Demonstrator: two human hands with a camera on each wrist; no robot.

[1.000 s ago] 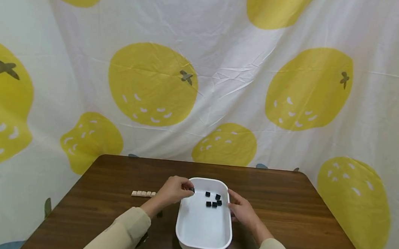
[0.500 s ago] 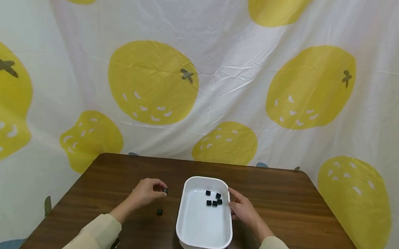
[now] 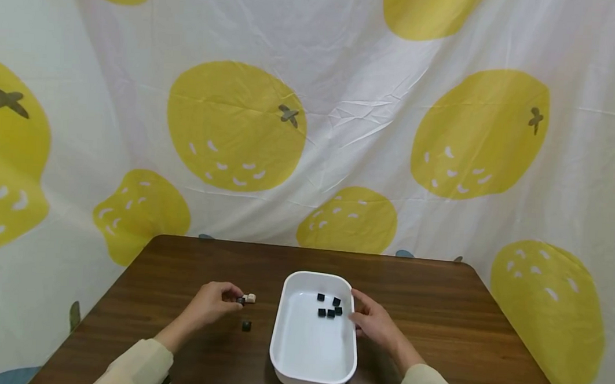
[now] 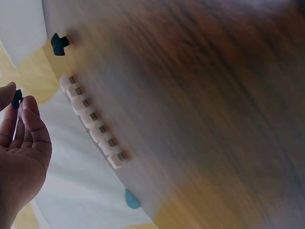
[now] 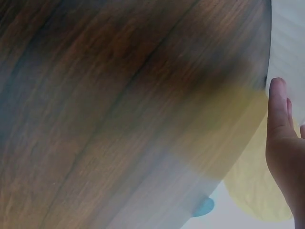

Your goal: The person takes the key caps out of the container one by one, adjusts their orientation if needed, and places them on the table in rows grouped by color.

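My left hand [image 3: 209,304] pinches a small black keycap [image 3: 241,300] between thumb and fingertips, left of the white tray [image 3: 313,363]. In the left wrist view, the pinched keycap [image 4: 17,99] shows at the fingertips. Beside it a row of cream keycaps [image 4: 89,118] lies on the table; in the head view my hand hides most of that row. Another black keycap [image 3: 246,326] lies on the table nearer to me. My right hand [image 3: 376,326] rests against the tray's right wall, thumb at the rim, index finger straight along the side.
Several black keycaps [image 3: 330,313] sit scattered in the far right part of the tray. The dark wooden table [image 3: 437,315] reaches back to a white cloth [image 3: 353,113] printed with yellow lemons, hanging close behind its far edge.
My left hand has drawn back from over the tray's left rim, moving left to the cream row with the black keycap still pinched. My right hand stays at the tray's side.
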